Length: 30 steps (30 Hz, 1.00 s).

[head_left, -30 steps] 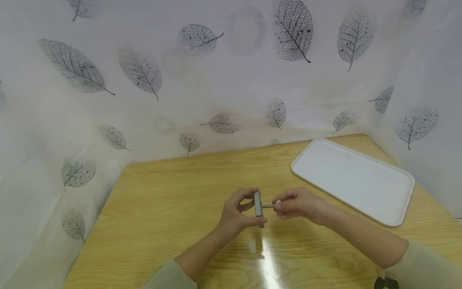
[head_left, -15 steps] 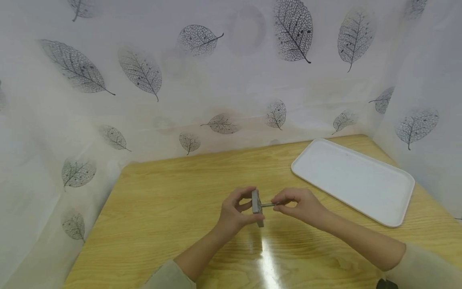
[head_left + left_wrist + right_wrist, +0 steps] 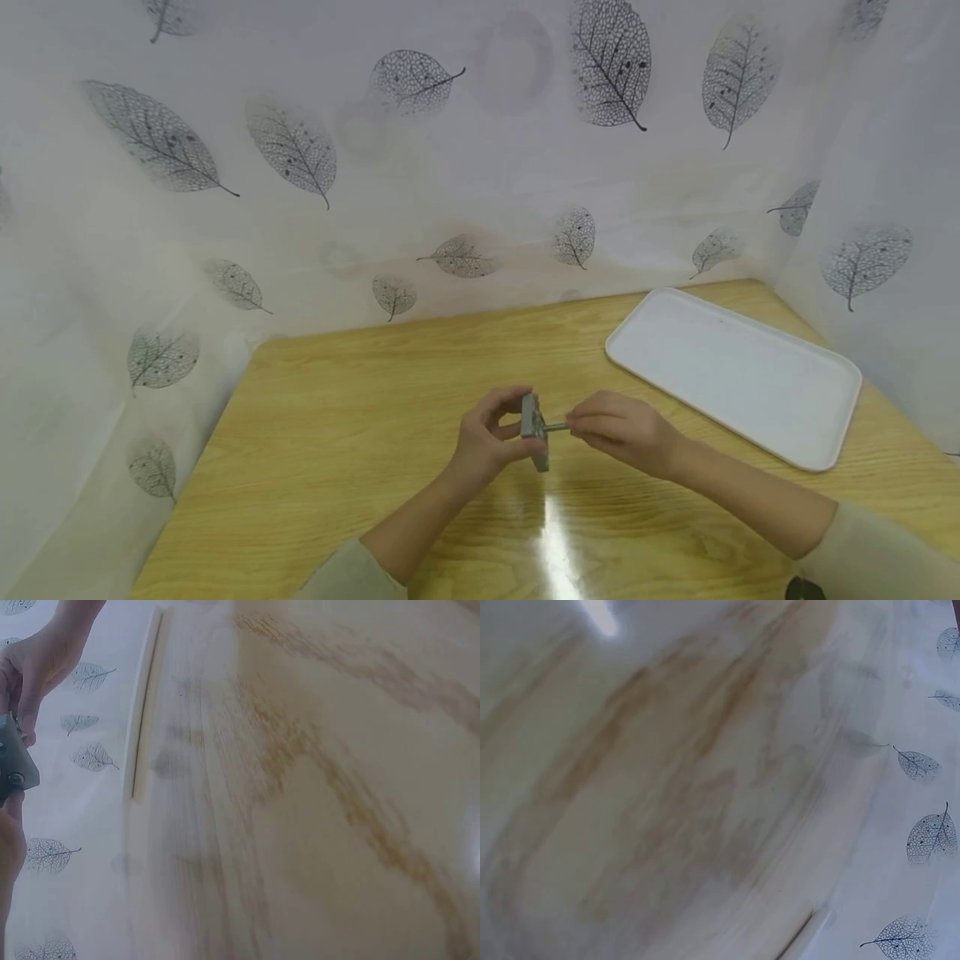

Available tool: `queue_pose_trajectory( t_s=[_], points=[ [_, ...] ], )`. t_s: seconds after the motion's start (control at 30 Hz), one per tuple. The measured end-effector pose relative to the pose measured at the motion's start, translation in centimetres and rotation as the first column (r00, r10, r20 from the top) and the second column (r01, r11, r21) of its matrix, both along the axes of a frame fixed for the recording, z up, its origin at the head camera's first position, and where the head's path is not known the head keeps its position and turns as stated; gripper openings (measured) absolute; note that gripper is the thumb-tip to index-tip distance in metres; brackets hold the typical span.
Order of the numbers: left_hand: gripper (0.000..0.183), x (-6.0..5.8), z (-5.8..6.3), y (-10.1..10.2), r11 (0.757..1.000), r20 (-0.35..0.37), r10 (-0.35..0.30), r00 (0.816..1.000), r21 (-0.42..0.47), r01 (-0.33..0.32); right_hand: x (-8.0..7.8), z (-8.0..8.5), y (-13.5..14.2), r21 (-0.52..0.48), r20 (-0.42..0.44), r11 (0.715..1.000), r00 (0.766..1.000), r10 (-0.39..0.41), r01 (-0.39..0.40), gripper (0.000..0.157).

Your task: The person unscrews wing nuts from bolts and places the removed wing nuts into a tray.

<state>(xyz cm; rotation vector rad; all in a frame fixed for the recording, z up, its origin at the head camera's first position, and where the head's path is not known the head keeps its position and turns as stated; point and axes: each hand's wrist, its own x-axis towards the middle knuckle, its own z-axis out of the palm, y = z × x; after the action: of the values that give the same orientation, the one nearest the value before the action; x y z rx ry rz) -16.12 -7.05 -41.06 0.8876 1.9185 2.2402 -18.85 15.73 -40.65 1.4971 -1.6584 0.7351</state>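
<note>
My left hand (image 3: 480,442) holds a small grey metal block (image 3: 530,417) on edge above the table, thumb below and fingers over its top. A thin metal rod (image 3: 557,427) sticks out from the block's right face. My right hand (image 3: 633,432) pinches the rod's far end, with its fingers turned over and hiding that end. Seen from the left wrist, the grey block (image 3: 16,761) lies at the left edge with a round screw-like spot on its face, and the right hand (image 3: 49,664) is above it. The right wrist view shows neither block nor rod.
A white rectangular tray (image 3: 738,375) lies at the right back of the wooden table (image 3: 360,417). Behind and beside the table hangs a pale leaf-patterned sheet (image 3: 495,183). A bright reflection crosses the tabletop below the hands.
My right hand has turned about the rod, its fingers rolling over and the back of the hand coming into view. The block has tilted slightly and shifted a little left in the left hand.
</note>
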Motion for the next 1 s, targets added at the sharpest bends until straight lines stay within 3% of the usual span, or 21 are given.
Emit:
queue_pose_trajectory(
  t_s=[0.1, 0.2, 0.47, 0.57, 0.63, 0.7, 0.77, 0.8, 0.9, 1.0],
  points=[
    [0.083, 0.0, 0.0, 0.0, 1.000, 0.014, -0.001, 1.000, 0.004, 0.001, -0.1, 0.0, 0.0, -0.002, -0.034, 1.000, 0.999, 0.016, -0.016, 0.022],
    [0.084, 0.1, 0.1, 0.0, 1.000, 0.020, 0.003, 1.000, -0.005, -0.003, 0.0, -0.1, 0.1, 0.005, -0.012, 1.000, 1.000, 0.019, -0.019, 0.025],
    [0.080, 0.2, 0.1, -0.1, 0.999, 0.009, 0.035, 0.999, -0.040, -0.034, 0.4, -0.1, 0.6, 0.036, 0.128, 0.999, 0.991, -0.022, 0.018, 0.044],
    [0.078, 0.2, 0.2, -0.2, 0.998, -0.014, 0.041, 0.999, -0.048, -0.041, 0.9, -0.3, 1.0, 0.055, 0.258, 0.994, 0.961, -0.101, 0.090, 0.047],
    [0.077, 0.3, 0.2, -0.2, 0.998, -0.028, 0.035, 0.999, -0.049, -0.037, 1.2, -0.4, 1.2, 0.065, 0.366, 0.986, 0.916, -0.164, 0.151, 0.041],
    [0.075, 0.3, 0.3, -0.2, 0.998, -0.039, 0.033, 0.999, -0.053, -0.035, 1.6, -0.4, 1.3, 0.089, 0.511, 0.973, 0.829, -0.226, 0.211, 0.031],
    [0.073, 0.3, 0.3, -0.2, 0.998, -0.043, 0.036, 0.998, -0.057, -0.038, 2.0, -0.2, 1.2, 0.114, 0.671, 0.963, 0.696, -0.257, 0.245, 0.025],
    [0.072, 0.3, 0.3, -0.2, 0.997, -0.045, 0.039, 0.998, -0.059, -0.042, 2.1, 0.0, 1.2, 0.122, 0.753, 0.959, 0.606, -0.258, 0.256, 0.023],
    [0.069, 0.3, 0.3, -0.2, 0.997, -0.053, 0.044, 0.998, -0.058, -0.047, 2.3, 0.8, 0.9, 0.115, 0.943, 0.957, 0.275, -0.189, 0.265, 0.027],
    [0.067, 0.3, 0.3, -0.2, 0.997, -0.060, 0.050, 0.997, -0.062, -0.053, 2.0, 1.7, 0.8, 0.044, 0.998, 0.969, -0.057, -0.031, 0.245, 0.041]
  ],
)
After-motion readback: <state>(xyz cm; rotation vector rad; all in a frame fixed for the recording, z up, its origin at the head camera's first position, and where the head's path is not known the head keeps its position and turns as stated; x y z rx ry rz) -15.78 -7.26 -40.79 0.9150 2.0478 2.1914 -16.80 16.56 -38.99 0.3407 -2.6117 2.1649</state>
